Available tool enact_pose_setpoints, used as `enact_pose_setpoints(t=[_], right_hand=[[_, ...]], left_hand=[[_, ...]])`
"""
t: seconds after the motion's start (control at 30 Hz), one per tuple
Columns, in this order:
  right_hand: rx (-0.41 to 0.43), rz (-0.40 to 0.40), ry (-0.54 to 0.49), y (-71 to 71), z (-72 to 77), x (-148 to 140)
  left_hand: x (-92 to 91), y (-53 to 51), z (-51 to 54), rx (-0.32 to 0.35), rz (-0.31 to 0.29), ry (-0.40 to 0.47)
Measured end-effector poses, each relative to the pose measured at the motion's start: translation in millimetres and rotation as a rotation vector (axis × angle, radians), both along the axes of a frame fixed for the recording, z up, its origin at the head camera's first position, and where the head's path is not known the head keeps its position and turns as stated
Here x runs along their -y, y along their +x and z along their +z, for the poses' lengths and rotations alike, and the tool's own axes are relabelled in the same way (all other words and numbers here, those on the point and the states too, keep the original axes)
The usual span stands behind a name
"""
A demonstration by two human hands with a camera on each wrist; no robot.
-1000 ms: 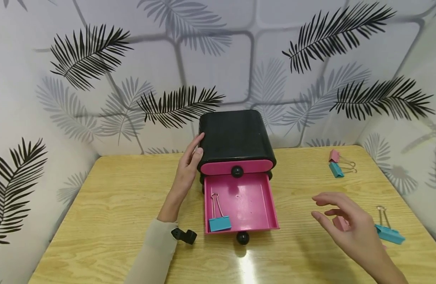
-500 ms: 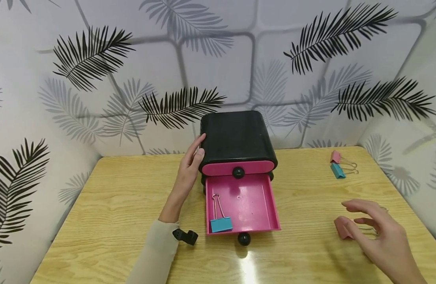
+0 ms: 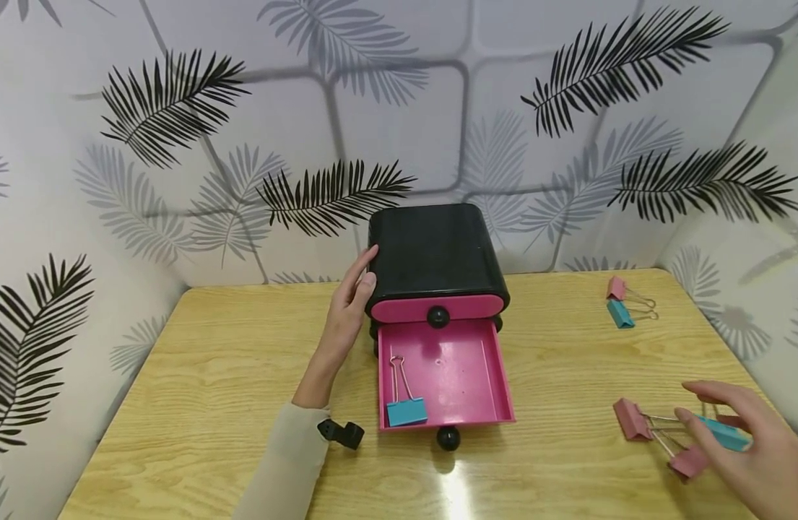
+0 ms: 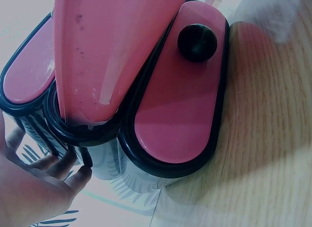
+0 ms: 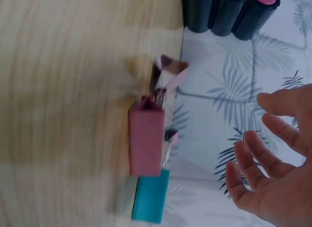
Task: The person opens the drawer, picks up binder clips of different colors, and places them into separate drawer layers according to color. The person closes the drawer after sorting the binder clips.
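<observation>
My left hand (image 3: 342, 318) rests against the left side of a black drawer cabinet (image 3: 437, 249), fingers extended along it. The pink drawer (image 3: 463, 375) is pulled out and holds a blue binder clip (image 3: 407, 412). Over at the right, my right hand (image 3: 759, 451) hovers with thumb and fingers apart, gripping nothing. Under and beside it lie a blue binder clip (image 3: 726, 435), partly hidden, and two pink ones: a left clip (image 3: 632, 420) and a nearer clip (image 3: 687, 462). In the right wrist view the fingers (image 5: 256, 163) are apart from the pink clip (image 5: 147, 141).
Farther back on the wooden table (image 3: 243, 375), a pink binder clip (image 3: 616, 287) and a blue one (image 3: 620, 314) lie together. A patterned wall covering (image 3: 399, 130) stands behind the cabinet. Below the pulled-out drawer, another pink drawer front (image 4: 175, 110) sits closed.
My right hand has moved right and toward the near edge, uncovering the pink binder clips and coming over the blue one. The left hand stays at the cabinet.
</observation>
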State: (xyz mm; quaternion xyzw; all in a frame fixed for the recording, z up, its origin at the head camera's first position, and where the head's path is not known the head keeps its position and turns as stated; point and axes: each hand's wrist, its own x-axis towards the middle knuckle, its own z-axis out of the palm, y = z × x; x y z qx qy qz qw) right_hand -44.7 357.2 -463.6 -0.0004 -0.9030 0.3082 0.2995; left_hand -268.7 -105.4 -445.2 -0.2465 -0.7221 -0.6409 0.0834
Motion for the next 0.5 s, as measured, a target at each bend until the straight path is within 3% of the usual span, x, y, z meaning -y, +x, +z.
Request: enact_pose_setpoints(t=[0.33,0.5], right_hand=[[-0.065,-0.059,0.071,3.3,-26.1,-41.6],[0.028,-0.162,0.084,4.1,-36.7,-50.4]], left_hand=[[1.4,0.6,0.1,-0.008,0.002,-0.003],[-1.1,4.0,7.0,0.004,0.001,0.004]])
